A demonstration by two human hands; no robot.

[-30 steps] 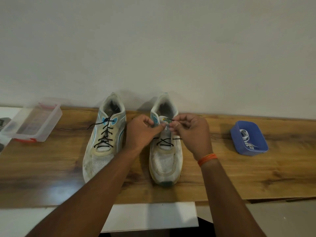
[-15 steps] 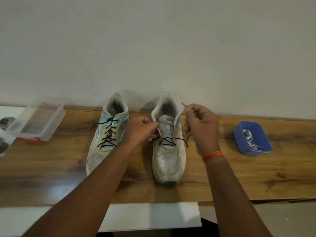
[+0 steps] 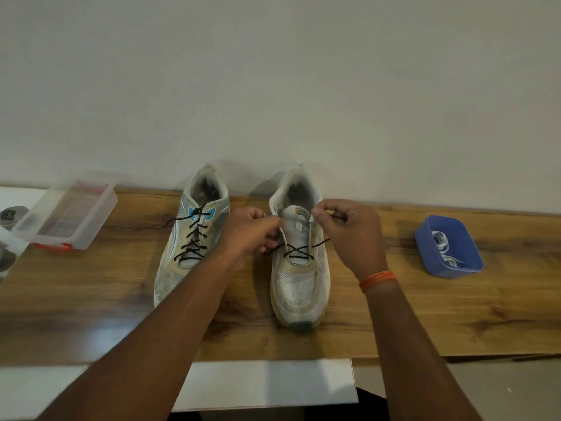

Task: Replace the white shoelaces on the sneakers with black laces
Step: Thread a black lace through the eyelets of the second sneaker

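Worn white mesh sneaker on the right point(image 3: 299, 268), toe toward the camera, stands on the wood-grain tabletop point(image 3: 425, 314); thin black lace point(image 3: 299, 253) is threaded through the lowest eyelets only, w/ one cross visible. Upper eyelets not yet laced.

Right hand point(image 3: 349, 232): fingers curled, thumb & forefinger pinched on the black lace end near an upper eyelet on that side; slack runs down from under the hand to the cross. Left hand point(image 3: 252, 232): fingers curled against the sneaker's other eyelet edge; what exactly is gripped (lace end or flap) cannot be told, as it is hidden by the knuckles.

Step judged: next eyelet to be threaded on the right sneaker. To be done well: the tip should be held close to its end so it stays stiff; the eyelet flap should be steadied by the other hand; the lace pulled snug, both ends kept approx. even, cross pattern matched to the other shoe.

Second white sneaker w/ teal side panels point(image 3: 194, 238), to the left: black lacing appears complete. Old white laces point(image 3: 444, 249) lie in the small blue plastic tub point(image 3: 455, 270), well apart to the right.
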